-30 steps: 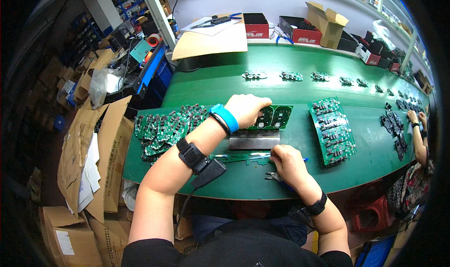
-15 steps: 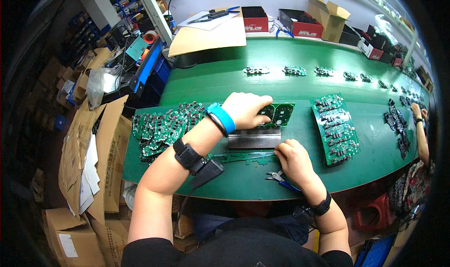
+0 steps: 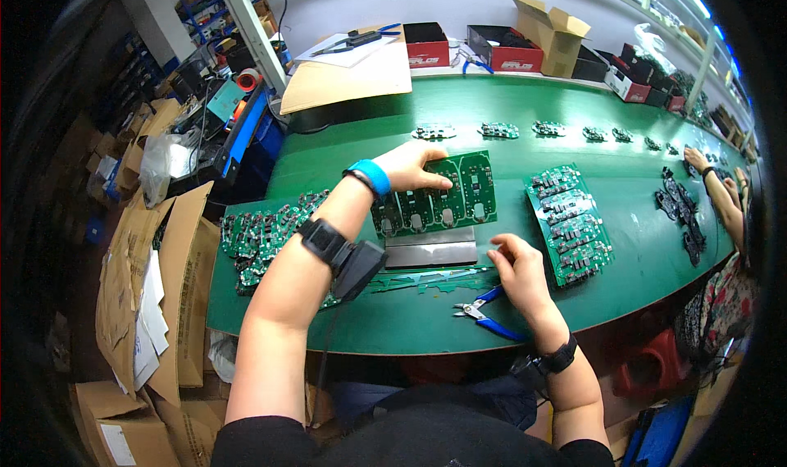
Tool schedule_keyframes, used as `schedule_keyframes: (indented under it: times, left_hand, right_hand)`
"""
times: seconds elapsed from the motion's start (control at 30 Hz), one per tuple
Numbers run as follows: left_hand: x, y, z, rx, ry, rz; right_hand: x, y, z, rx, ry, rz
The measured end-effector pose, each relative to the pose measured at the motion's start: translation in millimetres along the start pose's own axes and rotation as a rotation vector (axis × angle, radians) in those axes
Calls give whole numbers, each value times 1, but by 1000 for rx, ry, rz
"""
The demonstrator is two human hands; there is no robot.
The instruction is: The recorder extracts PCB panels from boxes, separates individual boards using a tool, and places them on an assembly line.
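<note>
My left hand (image 3: 412,168) grips the upper edge of a green circuit board panel (image 3: 474,190), with the thumb across its face. The panel stands tilted over a grey metal block (image 3: 434,252), whose front face shows below it. Right of the block, my right hand (image 3: 523,272) is held with thumb and forefinger apart and nothing visible between them. Thin green board strips (image 3: 426,279) lie along the near side of the block. Blue-handled cutters (image 3: 485,316) rest with jaws spread on the table just below my right hand.
Loose circuit boards (image 3: 275,236) are heaped at left, and stacked panels (image 3: 571,231) lie at right. A row of small boards (image 3: 498,130) runs along the far side. Another person's hand (image 3: 698,160) works at far right near black parts (image 3: 680,213). Boxes (image 3: 512,50) line the back.
The panel has come up and tilted, so more of its face shows in my left hand. My right hand has drawn away from the strips, its fingers parting. The view has shifted slightly.
</note>
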State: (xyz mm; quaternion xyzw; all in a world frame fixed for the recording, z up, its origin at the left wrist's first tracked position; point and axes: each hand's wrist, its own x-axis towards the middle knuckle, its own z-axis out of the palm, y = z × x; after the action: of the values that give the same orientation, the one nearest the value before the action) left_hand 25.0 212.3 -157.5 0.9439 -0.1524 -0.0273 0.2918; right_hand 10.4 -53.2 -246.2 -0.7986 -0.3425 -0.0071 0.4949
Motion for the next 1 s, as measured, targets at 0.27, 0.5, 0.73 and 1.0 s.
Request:
schedule_keyframes:
  times: [0.27, 0.5, 0.73, 1.0]
  left_hand:
    - [-25, 33, 18, -625, -22, -286]
    - [-29, 16, 39, -854, -99, -283]
    - [-24, 8, 53, -984, -89, -295]
    - [-27, 17, 34, -942, -108, -272]
  right_hand:
    - [10, -6, 7, 854, -110, 347]
    - [-2, -4, 10, 876, -93, 208]
    - [-7, -9, 9, 916, -59, 150]
    - [-7, -21, 5, 848, -61, 102]
